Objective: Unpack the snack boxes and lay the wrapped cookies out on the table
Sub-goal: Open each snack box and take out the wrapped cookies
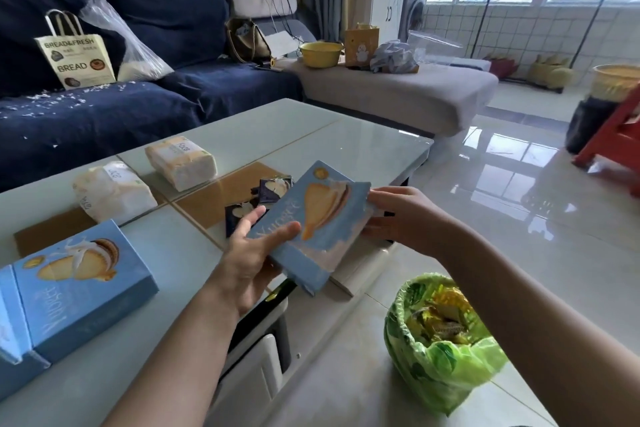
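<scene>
Both forearms enter low; our left hand [251, 253] and right hand [398, 215] clamp a blue snack box [317, 225] above the table [277, 128] edge. Second box [83, 284] lies left; two dark wrapped cookies [263, 199] behind.

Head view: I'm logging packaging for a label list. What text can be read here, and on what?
"BREAD&FRESH" and "BREAD": paper bag on the sofa.
"Face": far tissue pack on the table.
Near tissue pack: print too distorted to read.
Held cookie box, gripped by the left hand and right hand: script brand name illegible.
Cookie box on the table: same script, illegible.
</scene>
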Demonstrator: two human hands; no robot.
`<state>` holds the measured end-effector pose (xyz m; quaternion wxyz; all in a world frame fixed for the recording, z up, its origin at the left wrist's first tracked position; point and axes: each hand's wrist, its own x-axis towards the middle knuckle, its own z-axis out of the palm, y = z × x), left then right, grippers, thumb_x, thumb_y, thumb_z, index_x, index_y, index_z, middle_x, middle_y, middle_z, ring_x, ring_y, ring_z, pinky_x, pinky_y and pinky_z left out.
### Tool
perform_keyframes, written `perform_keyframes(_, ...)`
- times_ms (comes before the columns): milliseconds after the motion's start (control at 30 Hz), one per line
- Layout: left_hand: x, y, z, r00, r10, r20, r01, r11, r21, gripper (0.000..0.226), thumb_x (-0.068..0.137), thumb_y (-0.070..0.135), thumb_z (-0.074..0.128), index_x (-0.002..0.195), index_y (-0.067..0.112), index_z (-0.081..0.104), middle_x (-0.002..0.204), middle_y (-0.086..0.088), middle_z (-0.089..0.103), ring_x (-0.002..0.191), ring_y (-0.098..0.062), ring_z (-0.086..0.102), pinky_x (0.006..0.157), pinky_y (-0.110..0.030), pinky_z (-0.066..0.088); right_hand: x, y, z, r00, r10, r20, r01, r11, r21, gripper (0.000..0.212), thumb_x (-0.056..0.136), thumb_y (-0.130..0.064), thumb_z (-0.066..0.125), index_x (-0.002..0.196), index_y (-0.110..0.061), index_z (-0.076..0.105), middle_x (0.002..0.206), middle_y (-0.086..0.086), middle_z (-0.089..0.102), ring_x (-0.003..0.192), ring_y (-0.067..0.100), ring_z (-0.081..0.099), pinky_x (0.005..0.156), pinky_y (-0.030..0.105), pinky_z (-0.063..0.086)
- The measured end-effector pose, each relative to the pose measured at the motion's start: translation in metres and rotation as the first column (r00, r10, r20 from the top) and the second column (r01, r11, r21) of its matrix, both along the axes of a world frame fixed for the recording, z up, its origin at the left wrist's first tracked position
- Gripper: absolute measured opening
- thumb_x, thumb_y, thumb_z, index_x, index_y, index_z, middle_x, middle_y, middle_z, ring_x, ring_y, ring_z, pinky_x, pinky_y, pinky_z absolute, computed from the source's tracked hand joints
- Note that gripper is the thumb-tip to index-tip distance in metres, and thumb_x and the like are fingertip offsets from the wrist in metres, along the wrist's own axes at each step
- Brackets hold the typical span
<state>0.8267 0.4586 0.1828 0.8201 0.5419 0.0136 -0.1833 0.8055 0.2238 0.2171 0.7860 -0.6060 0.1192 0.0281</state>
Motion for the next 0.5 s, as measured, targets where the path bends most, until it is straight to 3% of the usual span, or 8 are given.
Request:
perform_keyframes(100,-0.004,-0.016,0.0,0.998,0.053,0.041,-0.054,0.998,0.032,0.098,0.058,0.003,0.079,0.144,0.026,0.037,0.112,-0.013,0.068,0.096,-0.031,0.07,0.075,-0.04,0.06,-0.011,-0.018,-0.002,0.992,-0.01,-0.124,0.022,0.995,0.098,0.038,0.1,-0.033,0.048,0.101,0.003,0.061,0.093,0.022,0.064,0.08,0.034,0.067,0.061,0.039,0.06)
perform_keyframes(200,-0.005,-0.031,-0.006,0.995,0.04,0.087,-0.049,0.993,0.111,0.089,0.067,-0.004,0.079,0.14,0.029,0.041,0.111,-0.015,0.067,0.09,-0.031,0.071,0.066,-0.037,0.062,-0.02,-0.036,-0.008,0.982,0.051,-0.181,-0.049,0.999,0.012,0.049,0.093,-0.048,0.053,0.113,-0.004,0.062,0.105,0.022,0.066,0.085,0.032,0.07,0.066,0.04,0.06)
perform_keyframes(333,-0.005,-0.054,-0.02,0.993,-0.018,0.115,-0.008,0.976,0.217,0.082,0.061,0.003,0.089,0.123,0.037,0.049,0.119,-0.017,0.064,0.097,-0.033,0.07,0.08,-0.049,0.059,-0.033,-0.052,-0.022,0.975,0.12,-0.188,-0.166,0.952,-0.258,0.045,0.085,-0.04,0.071,0.116,-0.008,0.064,0.116,0.022,0.066,0.095,0.031,0.067,0.087,0.044,0.057)
perform_keyframes(400,-0.01,-0.066,-0.024,0.993,-0.035,0.114,0.003,0.965,0.262,0.078,0.057,0.008,0.093,0.116,0.035,0.049,0.117,-0.018,0.064,0.099,-0.035,0.069,0.086,-0.054,0.057,-0.04,-0.061,-0.028,0.978,0.092,-0.186,-0.147,0.939,-0.311,0.036,0.085,-0.032,0.072,0.11,-0.007,0.064,0.108,0.019,0.068,0.09,0.026,0.068,0.087,0.042,0.057)
perform_keyframes(500,-0.016,-0.082,-0.027,0.993,-0.053,0.105,0.02,0.954,0.298,0.066,0.065,0.008,0.089,0.112,0.027,0.046,0.11,-0.016,0.067,0.094,-0.032,0.07,0.085,-0.048,0.058,-0.052,-0.076,-0.039,0.981,0.038,-0.191,-0.09,0.959,-0.268,0.03,0.084,-0.027,0.074,0.104,-0.006,0.063,0.098,0.014,0.068,0.082,0.022,0.069,0.08,0.038,0.059)
